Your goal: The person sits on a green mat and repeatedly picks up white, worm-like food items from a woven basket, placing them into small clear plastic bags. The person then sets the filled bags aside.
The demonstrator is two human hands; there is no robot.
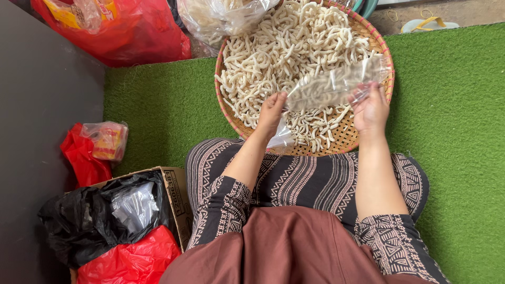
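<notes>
A clear, crinkled plastic bag is stretched between the two hands above a round woven bamboo tray with a pink rim. The left hand pinches the bag's lower left edge between thumb and fingers; the right hand pinches its right edge, fingers curled together. The tray is heaped with pale, curled, raw cracker strips, and the bag hangs just over them, with a fold of it drooping past the tray's near rim.

The tray rests on a green artificial-grass mat that covers the floor, touching the person's patterned black-and-cream lap. To the left stands a dark grey wall. Near it sits an open cardboard box stuffed with black and red plastic bags. A large red plastic sack lies beyond the mat's far edge.
</notes>
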